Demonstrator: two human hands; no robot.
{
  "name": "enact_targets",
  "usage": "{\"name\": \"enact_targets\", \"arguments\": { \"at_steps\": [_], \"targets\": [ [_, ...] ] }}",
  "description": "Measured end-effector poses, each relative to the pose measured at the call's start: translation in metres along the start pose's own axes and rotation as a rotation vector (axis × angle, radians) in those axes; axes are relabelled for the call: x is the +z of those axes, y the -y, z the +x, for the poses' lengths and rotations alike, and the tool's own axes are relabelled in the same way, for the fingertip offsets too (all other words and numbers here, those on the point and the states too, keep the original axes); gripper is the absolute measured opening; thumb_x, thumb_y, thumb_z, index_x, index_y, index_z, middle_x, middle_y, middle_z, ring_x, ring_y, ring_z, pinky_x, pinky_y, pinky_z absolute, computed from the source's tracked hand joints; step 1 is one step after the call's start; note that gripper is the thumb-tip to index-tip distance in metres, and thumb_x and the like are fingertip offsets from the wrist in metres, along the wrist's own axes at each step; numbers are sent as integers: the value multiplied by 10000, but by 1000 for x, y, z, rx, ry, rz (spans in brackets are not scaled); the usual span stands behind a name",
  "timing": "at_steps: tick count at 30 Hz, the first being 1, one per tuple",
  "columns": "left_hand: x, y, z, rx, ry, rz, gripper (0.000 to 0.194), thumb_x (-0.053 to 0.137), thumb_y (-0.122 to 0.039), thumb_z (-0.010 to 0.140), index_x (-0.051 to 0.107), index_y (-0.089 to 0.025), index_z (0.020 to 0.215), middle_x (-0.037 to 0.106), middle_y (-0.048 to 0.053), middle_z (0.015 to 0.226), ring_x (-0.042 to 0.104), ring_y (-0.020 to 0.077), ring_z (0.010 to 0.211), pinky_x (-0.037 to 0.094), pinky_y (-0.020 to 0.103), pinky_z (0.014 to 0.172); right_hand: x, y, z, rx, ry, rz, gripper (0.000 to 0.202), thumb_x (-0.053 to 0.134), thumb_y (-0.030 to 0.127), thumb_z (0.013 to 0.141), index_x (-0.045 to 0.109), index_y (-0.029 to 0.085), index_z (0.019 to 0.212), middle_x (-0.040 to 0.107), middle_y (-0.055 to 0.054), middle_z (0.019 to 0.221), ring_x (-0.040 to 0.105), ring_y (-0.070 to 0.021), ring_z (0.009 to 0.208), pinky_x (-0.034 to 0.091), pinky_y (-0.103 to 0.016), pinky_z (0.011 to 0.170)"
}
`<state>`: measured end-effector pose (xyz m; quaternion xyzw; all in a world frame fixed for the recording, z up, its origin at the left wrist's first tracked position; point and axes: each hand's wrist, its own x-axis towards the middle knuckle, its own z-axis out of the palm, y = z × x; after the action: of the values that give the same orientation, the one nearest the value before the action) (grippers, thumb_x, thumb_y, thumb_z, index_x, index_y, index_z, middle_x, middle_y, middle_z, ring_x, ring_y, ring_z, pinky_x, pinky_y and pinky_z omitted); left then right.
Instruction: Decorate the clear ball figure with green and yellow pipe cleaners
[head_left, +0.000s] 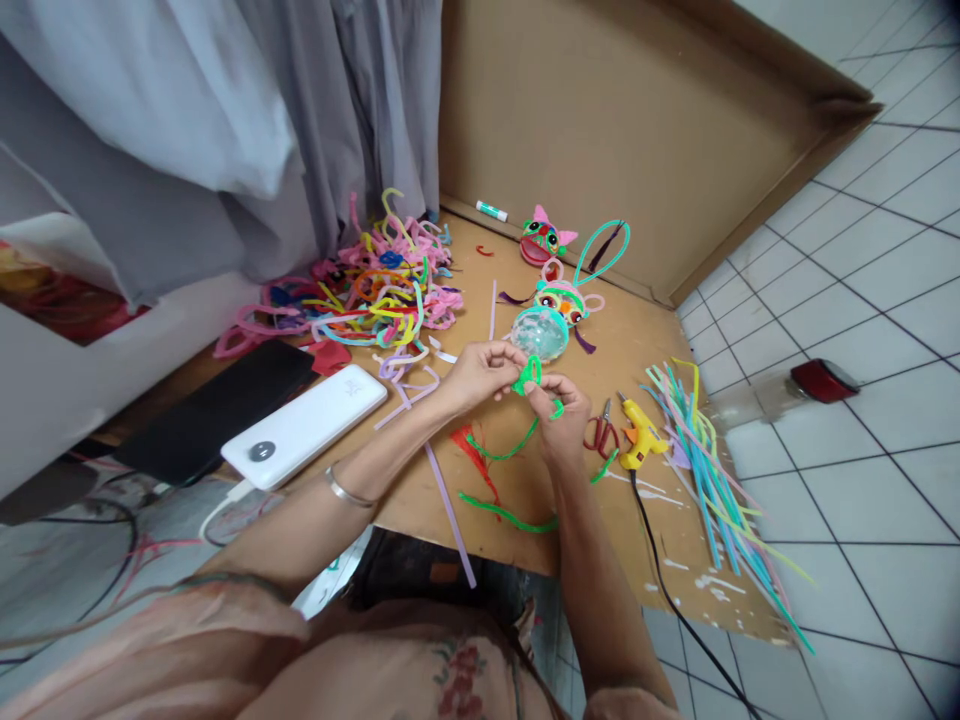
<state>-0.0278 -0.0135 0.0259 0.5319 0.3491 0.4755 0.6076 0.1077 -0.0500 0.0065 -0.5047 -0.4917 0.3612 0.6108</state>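
Pinching a green pipe-cleaner piece (529,373), both hands (491,372) (556,400) meet, forearms converging.

Green twist, yellow glue gun, tan worktop

The twist (529,374) was bright green; the glue gun (641,436) yellow with orange; the worktop (420,480) tan, spotted white. The power bank (306,428) was white, the scissors' handles (602,437) dark red, the curtain (330,130) grey, and the floor tiles (847,500) pale with a grid of dark lines.

Your left hand (491,375) and right hand (556,402) pinch a green fuzzy piece (529,375), near the yellow glue gun (641,434).
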Motion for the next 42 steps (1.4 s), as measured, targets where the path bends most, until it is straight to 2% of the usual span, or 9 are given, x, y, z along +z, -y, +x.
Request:
{"name": "enact_targets", "arguments": {
  "at_steps": [5,9,13,21,24,28,31,35,42],
  "targets": [
    [0,4,-1,129,5,49,208,609,-230,680,619,-140,867,574,-56,575,475,49,423,395,160,432,3,5,0,38,-25,44,231,740,355,605,600,179,659,492,68,514,362,-66,480,295,-226,497],
    [1,10,-3,320,-83,184,181,613,-264,755,671,-130,863,667,11,713,552,72,558,430,178,535,1,3,3,81,-28,114,224,729,351,611,583,185,649,429,92,474,321,-52,448,273,-220,481],
    [1,15,-6,449,-66,353,239,578,-266,824,729,-127,948,723,65,819,606,113,662,449,212,608,-1,2,3,60,-25,142,209,737,332,622,594,181,642,414,97,467,339,-54,461,295,-219,498],
    [1,20,-5,655,-120,560,234,551,-202,836,743,-125,946,724,58,760,555,92,575,426,209,582,2,3,3,31,-57,118,220,726,325,603,562,178,605,436,91,487,342,-50,462,320,-225,508],
    [0,19,-4,615,-125,553,234,550,-190,814,743,-124,929,718,57,760,560,97,589,420,210,582,1,1,3,33,-61,79,240,732,347,604,564,177,629,482,73,525,385,-63,490,334,-229,521],
    [0,13,-4,397,-91,421,226,566,-244,795,740,-135,890,715,49,784,571,114,634,410,219,583,2,0,3,43,-65,69,268,748,377,585,578,178,644,541,54,551,417,-74,519,346,-230,530],
    [-1,8,-5,283,-41,346,232,610,-326,791,731,-140,860,714,43,802,571,126,667,409,232,609,2,1,3,57,-48,63,269,741,393,587,586,180,642,524,60,529,389,-70,502,335,-229,518],
    [-2,5,-5,307,-3,367,262,629,-397,809,704,-146,806,685,24,767,550,126,676,398,235,631,2,1,3,45,-21,33,262,748,391,590,596,180,620,522,54,533,384,-74,518,327,-229,523],
    [-1,5,-5,404,48,523,335,468,-418,905,563,-163,711,547,1,692,492,136,698,379,249,669,3,2,0,41,15,41,262,756,390,606,604,177,630,536,50,549,394,-72,517,318,-221,515]
  ]
}}
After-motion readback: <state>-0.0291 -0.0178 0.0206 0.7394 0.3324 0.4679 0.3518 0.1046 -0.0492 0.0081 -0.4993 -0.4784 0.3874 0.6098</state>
